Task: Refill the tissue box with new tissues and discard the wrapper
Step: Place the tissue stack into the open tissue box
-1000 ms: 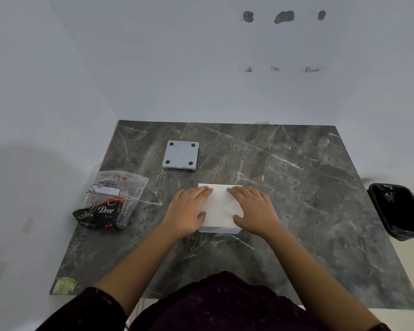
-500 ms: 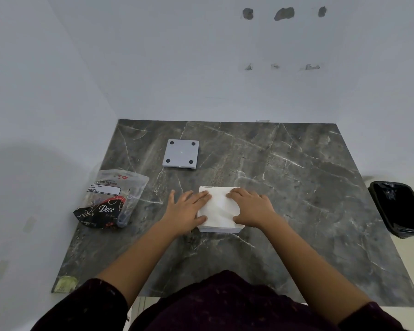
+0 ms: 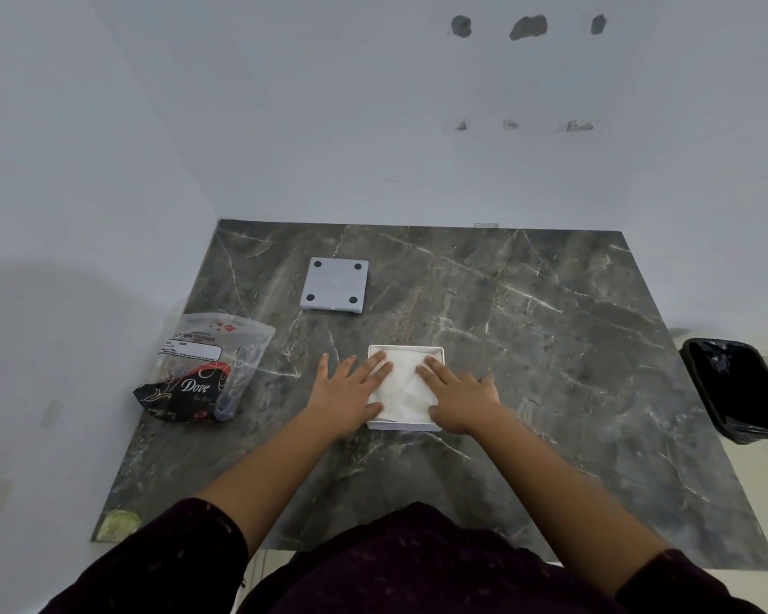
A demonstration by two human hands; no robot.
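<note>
A white square tissue box (image 3: pixel 405 349) sits open on the dark marble table (image 3: pixel 550 370), filled with white tissues (image 3: pixel 403 383). My left hand (image 3: pixel 349 394) lies flat on the left part of the tissues, fingers spread. Flat on their right part rests my right hand (image 3: pixel 460 394). Both palms press down and hold nothing. The grey box lid (image 3: pixel 334 284) lies upside down farther back, four dark feet showing. The emptied plastic tissue wrapper (image 3: pixel 205 370) lies crumpled at the table's left edge.
A black-lined waste bin (image 3: pixel 741 387) stands on the floor beyond the table's right edge. White walls close off the back and left sides. A small yellowish patch (image 3: pixel 118 525) marks the near left corner.
Both hands have slid apart toward the sides of the tissues, showing more of the stack and the box rim. Nothing else has moved.
</note>
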